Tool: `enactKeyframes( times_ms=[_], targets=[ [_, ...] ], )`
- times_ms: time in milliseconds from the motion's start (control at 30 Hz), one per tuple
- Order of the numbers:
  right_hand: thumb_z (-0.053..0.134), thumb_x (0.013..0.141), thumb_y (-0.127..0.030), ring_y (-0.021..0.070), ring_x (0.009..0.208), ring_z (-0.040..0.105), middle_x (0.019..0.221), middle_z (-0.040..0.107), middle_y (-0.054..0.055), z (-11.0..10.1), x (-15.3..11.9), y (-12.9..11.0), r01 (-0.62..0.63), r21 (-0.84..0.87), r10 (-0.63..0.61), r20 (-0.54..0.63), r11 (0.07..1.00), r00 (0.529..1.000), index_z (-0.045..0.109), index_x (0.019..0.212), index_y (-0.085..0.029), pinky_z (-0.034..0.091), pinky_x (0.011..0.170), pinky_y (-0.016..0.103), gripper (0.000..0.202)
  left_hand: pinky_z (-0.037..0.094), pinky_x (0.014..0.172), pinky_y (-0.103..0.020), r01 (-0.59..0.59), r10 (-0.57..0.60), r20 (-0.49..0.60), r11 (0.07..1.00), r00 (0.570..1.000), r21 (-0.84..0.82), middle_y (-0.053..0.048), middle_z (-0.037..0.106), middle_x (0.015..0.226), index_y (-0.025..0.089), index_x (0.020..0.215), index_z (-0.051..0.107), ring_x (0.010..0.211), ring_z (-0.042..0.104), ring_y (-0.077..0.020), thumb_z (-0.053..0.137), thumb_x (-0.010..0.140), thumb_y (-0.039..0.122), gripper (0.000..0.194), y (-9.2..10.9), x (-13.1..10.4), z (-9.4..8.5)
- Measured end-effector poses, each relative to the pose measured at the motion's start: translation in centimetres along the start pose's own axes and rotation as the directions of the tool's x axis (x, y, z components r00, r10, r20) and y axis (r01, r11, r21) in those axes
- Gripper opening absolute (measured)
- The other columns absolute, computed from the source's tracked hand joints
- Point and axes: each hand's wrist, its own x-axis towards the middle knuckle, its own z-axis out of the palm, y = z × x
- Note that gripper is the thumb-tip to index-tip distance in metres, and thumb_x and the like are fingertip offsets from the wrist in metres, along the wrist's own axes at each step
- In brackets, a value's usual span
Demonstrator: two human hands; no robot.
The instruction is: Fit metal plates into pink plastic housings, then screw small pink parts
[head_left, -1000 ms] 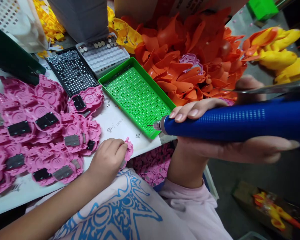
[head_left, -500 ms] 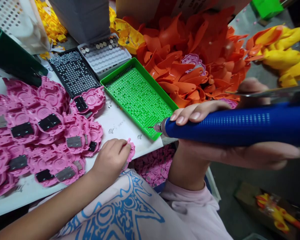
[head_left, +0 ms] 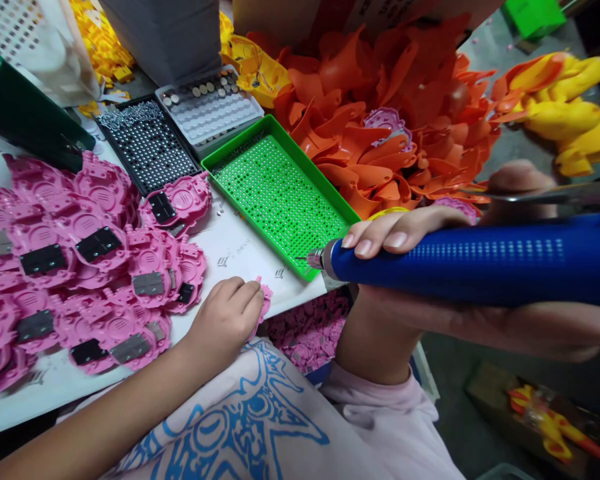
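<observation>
My right hand [head_left: 405,233] is wrapped round a blue electric screwdriver [head_left: 460,263]. Its thin bit points left over the near corner of a green tray [head_left: 285,200], whose holes hold many small screws. Whether the bit touches a screw I cannot tell. My left hand [head_left: 227,313] is closed over a pink plastic part [head_left: 265,300] at the table's front edge; most of that part is hidden under the fingers. Left of it lie piled pink housings [head_left: 117,327], several with black or grey plates.
Behind stand a black screw tray [head_left: 153,150] and a pale tray of round cells [head_left: 210,110]. Orange parts [head_left: 350,140] heap up beyond the green tray. A dark green container [head_left: 27,110] leans at left. Pink parts [head_left: 305,333] fill a space below the table edge.
My right hand and the screwdriver have shifted slightly to the right. The left hand's fingers have moved a little over the pink part, covering more of it.
</observation>
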Motion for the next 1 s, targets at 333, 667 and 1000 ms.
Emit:
enactKeyframes(
  times_ms=[333, 667, 1000],
  targets=[
    [0.063, 0.068, -0.066, 0.0133, 0.054, 0.055, 0.065, 0.054, -0.004, -0.2, -0.8, 3.7, 0.186, 0.104, -0.174, -0.118, 0.977, 0.978, 0.066, 0.086, -0.028, 0.05, 0.055, 0.033, 0.043, 0.05, 0.065, -0.036, 0.035, -0.035, -0.012, 0.999, 0.999, -0.005, -0.014, 0.068, 0.086, 0.005, 0.091, 0.062, 0.076, 0.056, -0.0231, 0.033, 0.094, 0.01, 0.029, -0.1, 0.1, 0.1],
    [0.059, 0.071, -0.067, 0.0127, 0.053, 0.052, 0.065, 0.049, -0.004, 0.2, -0.5, 3.3, 0.198, 0.04, -0.195, -0.068, 0.979, 0.978, 0.064, 0.084, -0.029, 0.049, 0.054, 0.032, 0.04, 0.046, 0.063, -0.035, 0.025, -0.024, -0.005, 0.998, 1.0, 0.054, -0.01, 0.069, 0.084, 0.009, 0.092, 0.064, 0.075, 0.054, -0.0219, 0.042, 0.092, 0.012, 0.022, -0.1, 0.4, 0.0],
    [0.076, 0.062, -0.055, 0.0202, 0.059, 0.058, 0.065, 0.057, -0.003, 0.0, -0.1, -0.7, -0.094, -0.042, 0.095, 0.007, 0.995, 0.995, 0.061, 0.084, -0.031, 0.054, 0.065, 0.044, 0.035, 0.047, 0.064, -0.036, 0.079, -0.079, 0.027, 0.997, 0.996, 0.019, -0.009, 0.066, 0.075, 0.011, 0.084, 0.067, 0.073, 0.054, -0.0226, 0.056, 0.085, 0.019, 0.013, 0.5, 1.1, 0.3]
  ],
)
